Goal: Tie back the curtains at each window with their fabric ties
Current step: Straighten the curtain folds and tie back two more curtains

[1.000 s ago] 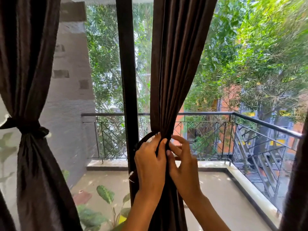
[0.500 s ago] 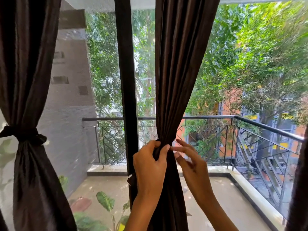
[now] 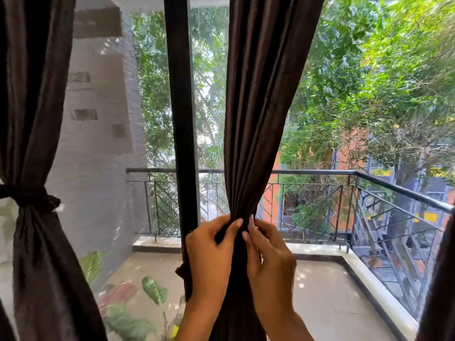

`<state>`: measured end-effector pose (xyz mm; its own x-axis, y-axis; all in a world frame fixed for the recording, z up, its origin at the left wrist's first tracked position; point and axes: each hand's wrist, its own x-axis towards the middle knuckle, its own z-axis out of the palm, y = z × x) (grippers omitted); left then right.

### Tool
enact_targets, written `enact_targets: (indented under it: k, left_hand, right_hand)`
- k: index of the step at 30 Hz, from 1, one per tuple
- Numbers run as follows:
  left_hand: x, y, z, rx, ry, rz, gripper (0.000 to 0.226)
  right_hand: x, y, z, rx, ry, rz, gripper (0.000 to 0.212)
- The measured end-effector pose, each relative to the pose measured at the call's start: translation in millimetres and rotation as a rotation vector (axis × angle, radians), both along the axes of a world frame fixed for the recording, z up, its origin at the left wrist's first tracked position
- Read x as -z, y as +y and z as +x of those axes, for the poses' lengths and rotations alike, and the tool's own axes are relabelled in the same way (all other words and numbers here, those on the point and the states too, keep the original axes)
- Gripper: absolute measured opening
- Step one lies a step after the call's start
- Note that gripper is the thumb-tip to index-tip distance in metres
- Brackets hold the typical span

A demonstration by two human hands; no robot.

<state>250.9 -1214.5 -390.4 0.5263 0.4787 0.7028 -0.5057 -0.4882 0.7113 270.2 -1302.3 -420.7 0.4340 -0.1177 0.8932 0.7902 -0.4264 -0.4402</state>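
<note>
Right hand (image 3: 270, 257) now back against upright gathered curtain (image 3: 248, 156), beside left hand (image 3: 209, 254)

The right hand (image 3: 269, 257) is closing back in on the gathered curtain (image 3: 256, 119), fingertips pressing the folds again after lifting clear; the left hand (image 3: 209, 254) is now pinching a dark strip of tie (image 3: 222, 233) at the bunch

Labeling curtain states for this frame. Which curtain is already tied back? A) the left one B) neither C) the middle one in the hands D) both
A: the left curtain is cinched by a knotted fabric tie, while the left hand and right hand grip the gathered middle curtain, with no finished knot on it.
</note>
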Motion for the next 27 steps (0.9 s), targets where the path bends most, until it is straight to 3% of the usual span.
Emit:
enact_targets:
  k: [6,10,15,17,19,22,27]
  left_hand:
    - [-3.5,-6.4,-4.8,0.153,0.035,-0.029,0.01]
    - [-4.3,-7.1,0.5,-0.003,0.02,0.02,0.024]
    - [-4.6,1.8,3.5,0.026,0.009,-0.012,0.03]
    - [-6.5,8.3,4.5,0.068,0.029,-0.029,0.029]
    - [-8.3,12.1,3.2,0.099,0.045,-0.027,0.03]
    - [-9.8,14.3,1.1,0.118,0.063,-0.02,0.031]
    - [-12.2,16.1,-1.6,0.006,0.08,0.051,0.027]
  right_hand:
    - [17.5,5.4,-1.4,-0.019,0.042,-0.161,0.029]
    - [16.7,5.5,-6.6,-0.086,-0.026,-0.198,0.033]
    - [12.6,-14.4,-0.4,-0.294,0.057,0.056,0.027]
    - [5.7,-21.9,10.1,-0.231,0.116,0.076,0.032]
    - [-2.4,-27.4,21.8,-0.189,0.16,-0.013,0.042]
    - [-13.8,-28.6,29.0,-0.315,0.266,-0.167,0.047]
    - [-29.4,-34.1,25.8,-0.259,0.212,-0.175,0.027]
